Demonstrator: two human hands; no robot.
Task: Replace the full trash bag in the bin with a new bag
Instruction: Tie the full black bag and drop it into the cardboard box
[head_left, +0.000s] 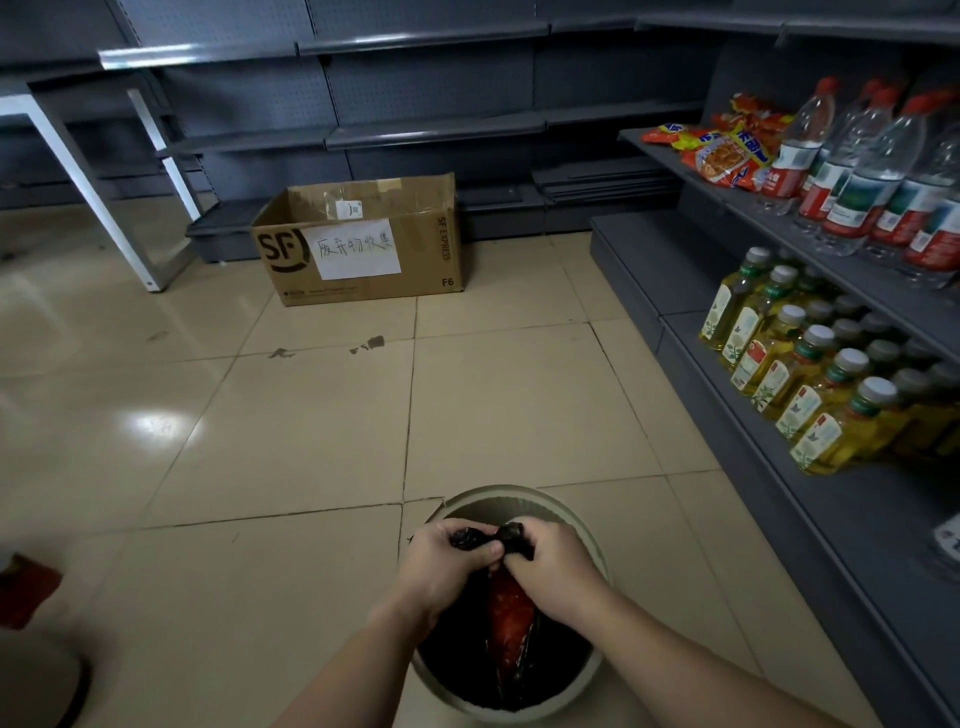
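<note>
Gripping gathered neck of black trash bag (511, 613) with left hand (447, 564) and right hand (553, 569), both clenched on it, over round bin (589, 525) on tiled floor. Bag inside bin, something red inside it. Beyond: cardboard box (358, 241), stocked shelves (852, 332) right.

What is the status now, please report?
Left hand and right hand both shut on black trash bag top, knotting it. Bag sits inside bin. Nothing in the way.

Glossy beige tiles (291, 415) with glare — grey shelving (431, 130) along the back, stocked shelves (810, 270) right, a box (358, 244) ahead.
</note>
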